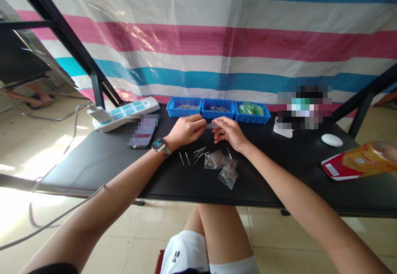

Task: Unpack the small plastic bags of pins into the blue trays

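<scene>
Between my two hands is a small clear plastic bag [211,126], just in front of the blue bins. My left hand [187,130] has its fingers closed on the bag's left side. On the other side, my right hand [230,133] pinches the bag's right edge with bent fingers. Whether anything is inside the bag, I cannot make out. Below the hands lie several loose pop rivets [187,158], thin and silvery. Beside them are small filled clear bags [228,178] with rivets showing through, partly overlapping.
Along the back stand a blue bin of clear bags [171,111], a blue bin of rivets [214,116] and a blue bin of green packets [252,119]. A power strip [130,112] and phone [145,131] lie left. Rightward are a white mouse [331,140] and a red-gold package [356,161].
</scene>
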A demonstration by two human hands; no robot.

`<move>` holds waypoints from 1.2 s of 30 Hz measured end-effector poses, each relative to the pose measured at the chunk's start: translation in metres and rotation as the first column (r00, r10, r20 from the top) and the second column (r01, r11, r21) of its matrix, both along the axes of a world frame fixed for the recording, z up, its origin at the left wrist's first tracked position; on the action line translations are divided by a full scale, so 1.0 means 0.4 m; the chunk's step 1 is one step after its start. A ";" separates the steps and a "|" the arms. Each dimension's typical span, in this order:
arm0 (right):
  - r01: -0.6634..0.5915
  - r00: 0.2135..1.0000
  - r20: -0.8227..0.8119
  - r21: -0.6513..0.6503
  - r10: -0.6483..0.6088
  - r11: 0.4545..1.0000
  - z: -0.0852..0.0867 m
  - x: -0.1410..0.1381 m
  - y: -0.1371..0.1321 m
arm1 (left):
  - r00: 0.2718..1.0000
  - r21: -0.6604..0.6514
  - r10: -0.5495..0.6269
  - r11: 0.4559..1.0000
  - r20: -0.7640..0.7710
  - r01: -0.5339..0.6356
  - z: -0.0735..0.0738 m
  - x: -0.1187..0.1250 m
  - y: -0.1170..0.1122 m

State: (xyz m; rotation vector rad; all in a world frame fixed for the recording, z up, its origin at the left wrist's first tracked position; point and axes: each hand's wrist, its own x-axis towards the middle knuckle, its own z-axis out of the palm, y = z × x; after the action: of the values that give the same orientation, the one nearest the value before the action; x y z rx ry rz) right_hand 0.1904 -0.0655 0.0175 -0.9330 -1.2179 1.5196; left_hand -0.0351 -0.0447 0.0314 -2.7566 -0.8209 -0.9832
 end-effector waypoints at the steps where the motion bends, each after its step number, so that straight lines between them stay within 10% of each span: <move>1: -0.001 1.000 0.017 0.025 0.001 1.000 -0.002 -0.002 -0.001 | 1.000 -0.008 -0.003 1.000 0.005 0.003 -0.001 0.000 0.000; 8: 0.134 0.987 0.050 0.236 -0.150 0.963 -0.015 -0.013 0.001 | 0.984 -0.338 0.061 0.941 0.169 0.000 -0.005 0.001 0.010; 16: 0.208 0.953 0.136 0.351 -0.269 0.913 -0.013 -0.012 -0.005 | 0.900 -0.675 0.079 0.690 0.429 0.262 -0.010 0.010 0.024; 27: 0.110 0.987 0.094 0.217 -0.133 0.970 -0.037 -0.024 0.002 | 0.807 -0.638 0.188 0.719 0.559 0.275 -0.008 0.011 0.036; 32: 0.054 0.982 0.167 0.218 -0.092 0.974 -0.040 -0.020 -0.001 | 0.574 -0.592 0.423 0.794 0.701 0.138 -0.016 -0.018 0.085; 36: -0.108 0.947 0.321 0.290 0.010 0.951 -0.027 -0.012 -0.011 | 0.399 -0.642 0.548 0.752 0.735 0.151 -0.017 -0.041 0.113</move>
State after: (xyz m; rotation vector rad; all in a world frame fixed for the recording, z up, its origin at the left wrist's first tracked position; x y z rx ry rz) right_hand 0.1856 -0.0700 0.0067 -0.9603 -1.6719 1.2074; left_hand -0.0516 0.0006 0.0245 -2.1065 -1.9004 -2.6429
